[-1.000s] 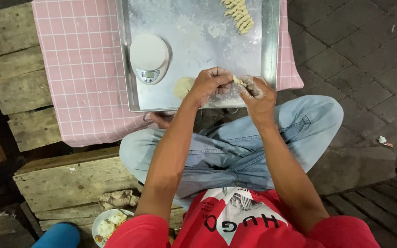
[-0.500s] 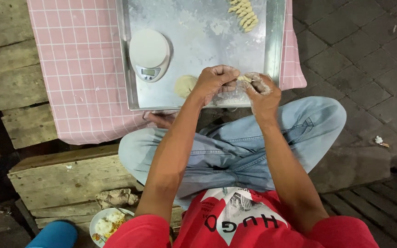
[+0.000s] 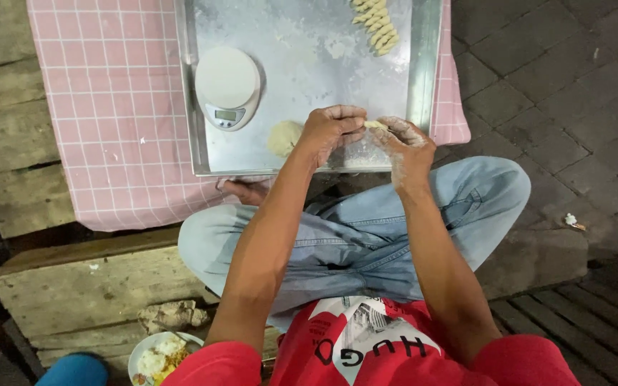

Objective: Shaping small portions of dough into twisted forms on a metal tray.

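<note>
Dough piece (image 3: pixel 375 125) sits pinched between the fingers of my left hand (image 3: pixel 329 132) and floured right hand (image 3: pixel 403 143), held above the tray (image 3: pixel 309 71) so crumbs land there.

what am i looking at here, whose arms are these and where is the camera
The camera sits on a person's head and looks straight down, so the two arms are that person's own. They sit cross-legged in jeans before a metal tray on a pink checked cloth. The left hand and the floury right hand pinch a small piece of dough between them. On the tray are a round white kitchen scale, a dough lump and a row of shaped pieces.
</note>
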